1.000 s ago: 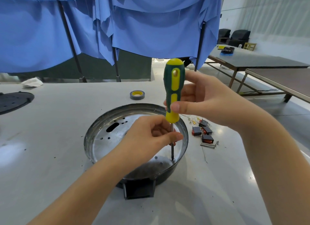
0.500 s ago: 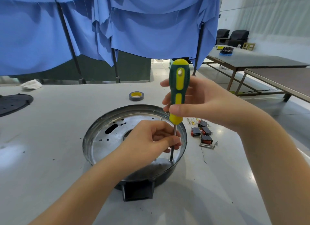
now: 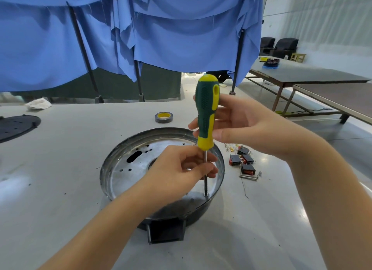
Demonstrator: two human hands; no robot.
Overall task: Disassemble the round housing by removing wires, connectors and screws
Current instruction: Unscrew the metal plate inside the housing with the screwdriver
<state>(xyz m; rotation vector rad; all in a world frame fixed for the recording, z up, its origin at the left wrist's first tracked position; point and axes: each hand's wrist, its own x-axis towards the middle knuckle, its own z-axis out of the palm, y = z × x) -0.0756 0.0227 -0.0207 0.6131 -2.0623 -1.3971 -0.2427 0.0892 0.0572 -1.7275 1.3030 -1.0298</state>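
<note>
Fingers (image 3: 209, 170) pinching screwdriver (image 3: 207, 113) shaft, right hand (image 3: 241, 127) gripping handle upright

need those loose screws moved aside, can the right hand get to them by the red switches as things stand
Probably not right away: the right hand grips the screwdriver. The loose screws lie uncovered on the table just below it, so once freed the way looks open.

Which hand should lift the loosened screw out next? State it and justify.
Left. The left hand already pinches the screwdriver shaft just above the screw inside the round housing, while the right hand is occupied gripping the handle higher up.
</note>
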